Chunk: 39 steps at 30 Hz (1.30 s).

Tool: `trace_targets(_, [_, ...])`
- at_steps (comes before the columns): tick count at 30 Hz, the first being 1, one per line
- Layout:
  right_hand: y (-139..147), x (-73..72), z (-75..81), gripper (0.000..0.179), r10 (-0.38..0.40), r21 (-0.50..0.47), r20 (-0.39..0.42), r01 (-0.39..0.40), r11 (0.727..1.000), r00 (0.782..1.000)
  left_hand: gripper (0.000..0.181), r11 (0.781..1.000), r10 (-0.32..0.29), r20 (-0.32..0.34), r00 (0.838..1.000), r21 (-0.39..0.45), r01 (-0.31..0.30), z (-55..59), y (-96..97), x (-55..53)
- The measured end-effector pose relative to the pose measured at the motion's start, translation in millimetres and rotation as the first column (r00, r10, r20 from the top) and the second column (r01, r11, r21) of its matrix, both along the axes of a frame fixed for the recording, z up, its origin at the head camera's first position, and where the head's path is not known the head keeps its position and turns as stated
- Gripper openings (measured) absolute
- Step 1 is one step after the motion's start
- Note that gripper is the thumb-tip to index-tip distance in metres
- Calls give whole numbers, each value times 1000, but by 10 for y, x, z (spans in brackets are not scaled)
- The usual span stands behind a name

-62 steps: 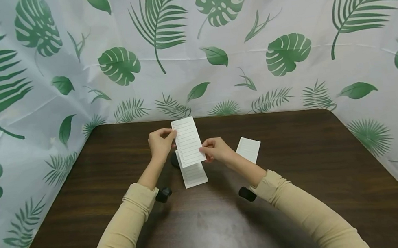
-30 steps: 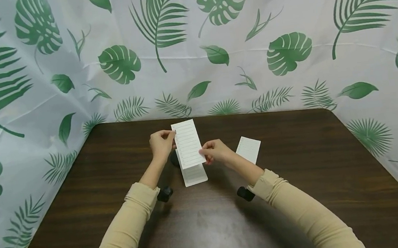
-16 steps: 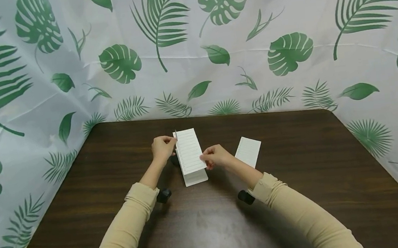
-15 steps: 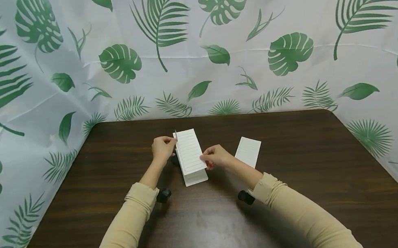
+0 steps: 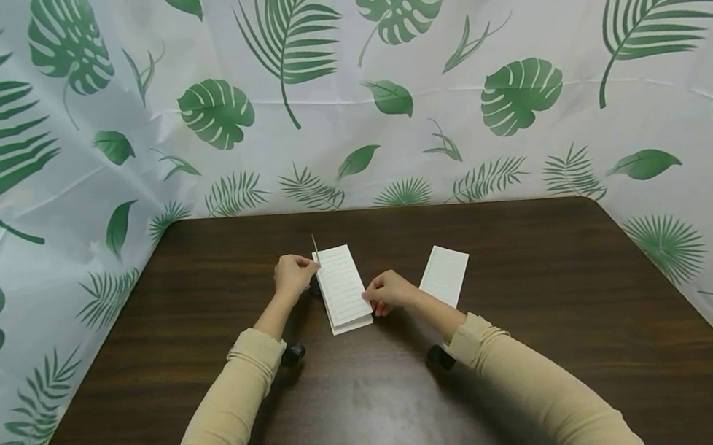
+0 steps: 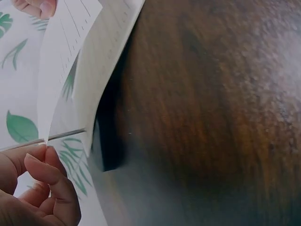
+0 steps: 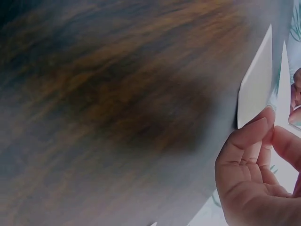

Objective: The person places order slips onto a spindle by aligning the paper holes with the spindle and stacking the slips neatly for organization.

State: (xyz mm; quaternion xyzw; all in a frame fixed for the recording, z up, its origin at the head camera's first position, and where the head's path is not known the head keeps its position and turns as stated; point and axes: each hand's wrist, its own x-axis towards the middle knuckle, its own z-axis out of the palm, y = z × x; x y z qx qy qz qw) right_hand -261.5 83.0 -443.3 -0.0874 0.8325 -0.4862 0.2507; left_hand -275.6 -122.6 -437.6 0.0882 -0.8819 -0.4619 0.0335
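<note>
My left hand (image 5: 293, 275) pinches the upper left edge of a white lined paper slip (image 5: 342, 286). Low on the slip's right edge, my right hand (image 5: 391, 290) pinches it too. A thin metal spike (image 5: 315, 245) rises beside the left fingertips; in the left wrist view the spike (image 6: 68, 133) passes the pinched corner, seemingly through it. Just under the held slip lie more slips (image 5: 351, 326), and a gap between them and the held slip (image 7: 282, 94) shows in the right wrist view. The spike's black base (image 6: 107, 146) is partly hidden beneath the paper.
Another white lined slip (image 5: 445, 275) lies on the dark wooden table (image 5: 573, 330), partly behind the right forearm. A leaf-print curtain (image 5: 333, 137) hangs along the table's back and sides. Black wrist cameras (image 5: 292, 353) hang below both cuffs.
Both hands have lowered the slip toward the slips beneath it. More of the spike now stands out above the slip, and less of the lower slips shows. Both grips have stayed on the paper.
</note>
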Motion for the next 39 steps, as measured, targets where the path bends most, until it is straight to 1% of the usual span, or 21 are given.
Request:
trace_targets(3, [10,2,-25,18,20,10,-15,-20,1000,1000,20,998,-11,5,1000,-60,11,-42,1,-6])
trace_targets(7, [4,15,-49,18,34,34,-31,-33,999,999,21,990,-28,24,999,-135,31,-101,22,1])
trace_targets(12, [-12,16,-76,19,50,79,-57,-46,996,997,20,984,0,64,998,-179,11,-154,42,-13])
trace_targets(14, [-17,9,-81,20,60,90,-54,-55,994,997,19,981,14,76,997,-192,1,-170,44,-25])
trace_targets(18, [-21,-4,-76,21,86,112,-46,-80,990,995,19,980,18,88,996,-198,0,-185,56,-33])
trace_targets(22, [-21,-13,-62,22,104,144,-37,-98,985,994,18,984,10,91,996,-179,6,-189,75,-27])
trace_targets(27, [-36,-19,-50,22,128,203,-37,-118,972,991,18,984,1,74,997,-177,12,-203,89,-28])
trace_targets(29, [-47,-18,-47,23,135,226,-44,-122,966,990,17,987,-4,77,997,-160,16,-215,78,-32])
trace_targets(31, [-57,-19,-44,23,140,244,-52,-123,962,989,15,993,-10,99,995,-119,22,-235,61,-44])
trace_targets(33, [-64,-19,-43,23,142,256,-62,-122,959,988,16,999,-9,144,990,-49,16,-256,41,-63])
trace_targets(35, [-67,-19,-42,22,142,258,-67,-120,959,988,22,1000,-5,193,981,20,1,-276,22,-83])
trace_targets(37, [-67,-13,-37,20,137,254,-72,-115,960,988,28,997,-5,232,973,75,-13,-287,6,-102])
trace_targets(39, [-67,-6,-38,18,128,247,-74,-106,963,989,32,994,-9,255,967,104,-18,-291,-8,-112])
